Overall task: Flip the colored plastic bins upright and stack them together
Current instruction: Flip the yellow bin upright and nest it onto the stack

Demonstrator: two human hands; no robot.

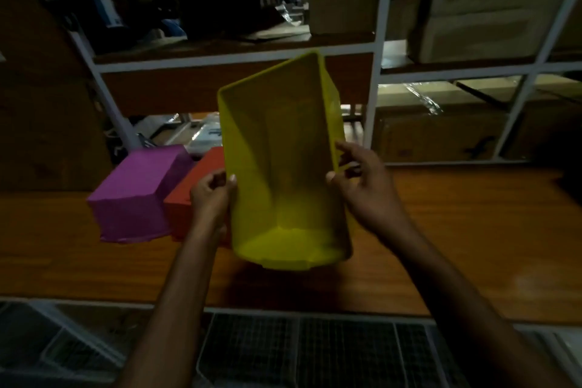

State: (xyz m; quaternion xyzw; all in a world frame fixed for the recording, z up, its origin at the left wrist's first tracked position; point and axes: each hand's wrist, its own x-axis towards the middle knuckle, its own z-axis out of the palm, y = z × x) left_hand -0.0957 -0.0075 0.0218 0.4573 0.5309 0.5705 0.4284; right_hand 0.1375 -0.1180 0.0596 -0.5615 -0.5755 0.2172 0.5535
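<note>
The person is holding a yellow bin (283, 167) in front of the body with both hands, above the wooden counter (456, 230). The bin is standing tilted on one short end, its open side facing the camera so that the inside walls and floor are showing. Its far end is leaning up and away toward the shelving (378, 50). Whether its lower end is touching the counter cannot be told.

The left hand (211, 195) is gripping the bin's left long rim, with the thumb lying over the edge and the fingers curled round the outside of the wall. The right hand (362, 186) is gripping the right long rim at about the same height, the thumb pressing on the edge and the fingers reaching round the outer wall.

To the left, a purple bin (135, 192) is sitting upside down on the counter, its flat base facing up. Just beside it on the right, a red bin (192, 186) is also lying upside down, and the left hand and the yellow bin are hiding much of it.

Behind the counter, cardboard boxes (491, 3) are filling the white-framed shelving. Below the counter's near edge, a wire basket (315, 353) is showing in the dim light.
</note>
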